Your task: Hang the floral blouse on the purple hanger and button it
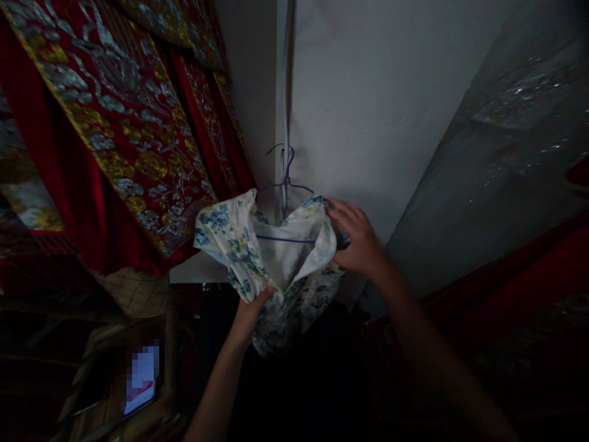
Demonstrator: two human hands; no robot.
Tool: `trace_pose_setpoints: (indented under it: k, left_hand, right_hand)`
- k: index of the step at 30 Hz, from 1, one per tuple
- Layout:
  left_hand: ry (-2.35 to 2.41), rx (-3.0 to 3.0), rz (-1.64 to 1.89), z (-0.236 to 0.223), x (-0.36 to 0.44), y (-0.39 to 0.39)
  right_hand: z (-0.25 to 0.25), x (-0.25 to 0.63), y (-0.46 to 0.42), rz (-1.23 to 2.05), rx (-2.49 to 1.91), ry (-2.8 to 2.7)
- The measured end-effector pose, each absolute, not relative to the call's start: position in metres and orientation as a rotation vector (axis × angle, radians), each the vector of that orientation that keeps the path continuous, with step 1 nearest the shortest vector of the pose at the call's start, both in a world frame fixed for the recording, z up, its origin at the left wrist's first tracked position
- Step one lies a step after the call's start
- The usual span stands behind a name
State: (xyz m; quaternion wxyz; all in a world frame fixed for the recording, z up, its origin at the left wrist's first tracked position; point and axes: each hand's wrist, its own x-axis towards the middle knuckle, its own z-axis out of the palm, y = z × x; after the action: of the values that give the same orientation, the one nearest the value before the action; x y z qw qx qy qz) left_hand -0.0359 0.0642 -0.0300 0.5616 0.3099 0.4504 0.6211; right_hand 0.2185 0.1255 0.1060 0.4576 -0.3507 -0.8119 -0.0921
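Observation:
A white floral shirt with blue, green and yellow print hangs on a purple hanger, its front open at the neck. The hanger's hook sits by a narrow pale strip against the wall. My left hand grips the shirt's lower front edge, thumb on top of the cloth and the other fingers hidden behind it. At the shirt's right shoulder, my right hand pinches the fabric near the collar, its fingers bent over the edge. The lower part of the shirt fades into shadow.
Red embroidered cloth with gold and silver patterns hangs at the left. A lit phone lies on a wooden seat or stand at lower left. Shiny clear plastic sheeting covers the right side. A white wall stands behind the hanger.

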Motion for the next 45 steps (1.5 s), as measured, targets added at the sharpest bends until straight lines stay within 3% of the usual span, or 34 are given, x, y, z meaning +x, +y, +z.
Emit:
trace_pose_setpoints:
  k: [7, 11, 19, 37, 45]
  left_hand:
    - [1.014, 0.76, 1.359, -0.038, -0.012, 0.042]
    - [1.016, 0.776, 1.34, -0.032, -0.015, 0.041]
    - [1.029, 0.772, 1.328, -0.037, -0.016, 0.041]
    - [1.031, 0.714, 1.352, -0.041, -0.02, 0.04]
    - [1.305, 1.081, 1.619, -0.058, -0.034, 0.053]
  right_hand:
    - [-0.013, 0.143, 0.069, 0.425, -0.996, -1.103]
    - [-0.057, 0.109, 0.054, 0.919, -1.115, -1.097]
    - [-0.056, 0.116, 0.052, 1.137, -1.138, -1.009]
    - [-0.046, 0.123, 0.044, 1.159, -1.064, -1.183]
    - [-0.044, 0.129, 0.043, 1.23, -1.098, -1.284]
